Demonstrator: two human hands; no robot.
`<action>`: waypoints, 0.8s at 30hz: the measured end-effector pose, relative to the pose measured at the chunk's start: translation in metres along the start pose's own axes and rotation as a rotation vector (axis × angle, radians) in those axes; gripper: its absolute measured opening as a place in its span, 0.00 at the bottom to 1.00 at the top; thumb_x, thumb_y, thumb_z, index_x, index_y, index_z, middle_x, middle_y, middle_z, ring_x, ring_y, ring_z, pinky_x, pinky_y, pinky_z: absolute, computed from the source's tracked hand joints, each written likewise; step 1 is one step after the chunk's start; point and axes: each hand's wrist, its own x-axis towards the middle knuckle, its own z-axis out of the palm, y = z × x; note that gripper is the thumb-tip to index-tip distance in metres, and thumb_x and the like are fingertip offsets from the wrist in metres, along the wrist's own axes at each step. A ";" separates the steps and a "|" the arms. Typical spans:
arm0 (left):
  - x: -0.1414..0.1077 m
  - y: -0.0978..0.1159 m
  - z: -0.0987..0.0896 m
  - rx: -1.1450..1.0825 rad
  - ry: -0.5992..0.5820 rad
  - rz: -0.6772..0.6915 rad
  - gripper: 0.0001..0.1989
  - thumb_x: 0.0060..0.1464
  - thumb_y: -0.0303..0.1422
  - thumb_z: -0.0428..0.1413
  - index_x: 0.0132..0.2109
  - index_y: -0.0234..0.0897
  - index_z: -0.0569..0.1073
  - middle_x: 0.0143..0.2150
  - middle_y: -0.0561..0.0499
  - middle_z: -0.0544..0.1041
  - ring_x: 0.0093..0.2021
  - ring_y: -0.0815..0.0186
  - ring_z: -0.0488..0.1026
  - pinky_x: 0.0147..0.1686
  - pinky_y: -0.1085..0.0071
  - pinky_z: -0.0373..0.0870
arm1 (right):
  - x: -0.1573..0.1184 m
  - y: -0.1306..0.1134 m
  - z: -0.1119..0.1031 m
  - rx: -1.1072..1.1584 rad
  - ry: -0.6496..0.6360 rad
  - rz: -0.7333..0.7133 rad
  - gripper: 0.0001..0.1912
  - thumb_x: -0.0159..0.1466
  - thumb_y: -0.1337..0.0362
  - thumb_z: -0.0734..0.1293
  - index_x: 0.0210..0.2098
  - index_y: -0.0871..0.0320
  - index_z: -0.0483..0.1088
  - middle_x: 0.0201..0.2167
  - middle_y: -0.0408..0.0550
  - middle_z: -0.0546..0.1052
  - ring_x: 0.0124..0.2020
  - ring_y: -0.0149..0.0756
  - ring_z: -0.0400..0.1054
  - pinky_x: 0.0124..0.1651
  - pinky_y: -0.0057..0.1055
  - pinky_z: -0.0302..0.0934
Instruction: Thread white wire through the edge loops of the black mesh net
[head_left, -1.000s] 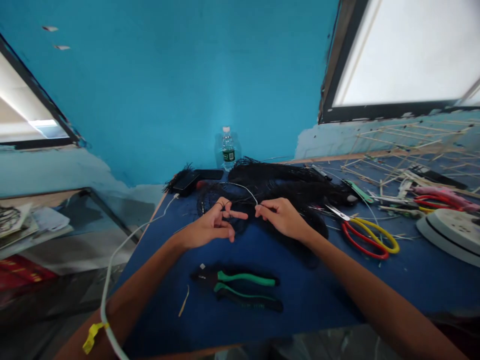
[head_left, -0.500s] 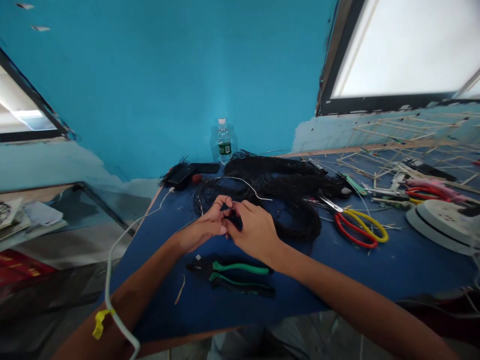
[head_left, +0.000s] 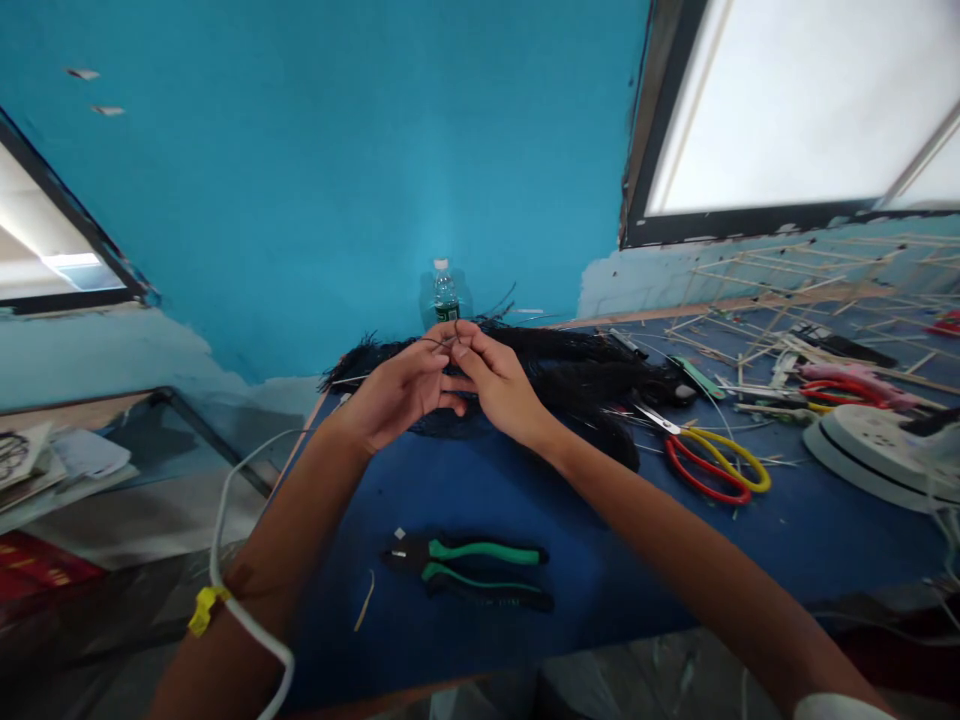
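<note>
Raised over the far part of the blue table, my left hand (head_left: 405,392) pinches a thin dark strand (head_left: 435,342) between thumb and fingers. My right hand (head_left: 501,385) meets it fingertip to fingertip and closes on the same strand. Whether the strand is wire or fibre, I cannot tell. Behind and to the right of both hands lies a loose bundle of black strands (head_left: 570,372), partly hidden by them. Closer to me, a pair of green-handled pliers (head_left: 480,572) rests on the table, touched by neither hand.
Scissors (head_left: 716,465) with red and yellow handles lie right of my right forearm, beside a white spool (head_left: 862,455). Thin stick frames (head_left: 795,275) stand at the back right. A plastic bottle (head_left: 444,288) is against the wall. A white cable (head_left: 219,520) crosses my left forearm.
Both hands have moved up and away from me, still together at the fingertips with the strand. The view has shifted slightly; the pliers and scissors stay put on the table.
</note>
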 end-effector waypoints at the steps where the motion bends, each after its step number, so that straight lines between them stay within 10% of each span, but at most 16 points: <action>1: 0.001 0.007 0.000 0.011 0.011 0.019 0.17 0.58 0.33 0.57 0.55 0.41 0.72 0.45 0.47 0.75 0.37 0.64 0.76 0.32 0.69 0.75 | 0.007 -0.005 0.000 -0.057 -0.013 -0.064 0.12 0.69 0.54 0.63 0.34 0.55 0.67 0.36 0.45 0.70 0.35 0.32 0.67 0.36 0.31 0.69; 8: 0.002 0.019 0.007 -0.040 0.201 0.136 0.13 0.53 0.26 0.59 0.48 0.33 0.76 0.34 0.51 0.72 0.24 0.75 0.65 0.17 0.80 0.60 | 0.028 -0.013 -0.003 -0.603 0.075 -0.458 0.11 0.70 0.64 0.63 0.30 0.54 0.60 0.32 0.45 0.66 0.39 0.36 0.63 0.50 0.38 0.63; 15: 0.010 0.010 0.023 0.000 0.422 0.248 0.05 0.62 0.23 0.53 0.40 0.30 0.73 0.27 0.55 0.65 0.21 0.78 0.57 0.17 0.82 0.56 | 0.028 -0.002 -0.001 -0.524 0.138 -0.577 0.10 0.70 0.67 0.63 0.31 0.55 0.63 0.34 0.45 0.65 0.38 0.35 0.64 0.45 0.36 0.62; 24: 0.006 0.005 0.049 -0.214 0.408 0.219 0.07 0.61 0.21 0.52 0.42 0.34 0.71 0.38 0.52 0.68 0.31 0.76 0.66 0.31 0.79 0.67 | 0.040 -0.005 -0.020 -0.564 -0.037 -0.597 0.13 0.75 0.64 0.57 0.31 0.53 0.58 0.34 0.46 0.64 0.39 0.38 0.62 0.45 0.38 0.60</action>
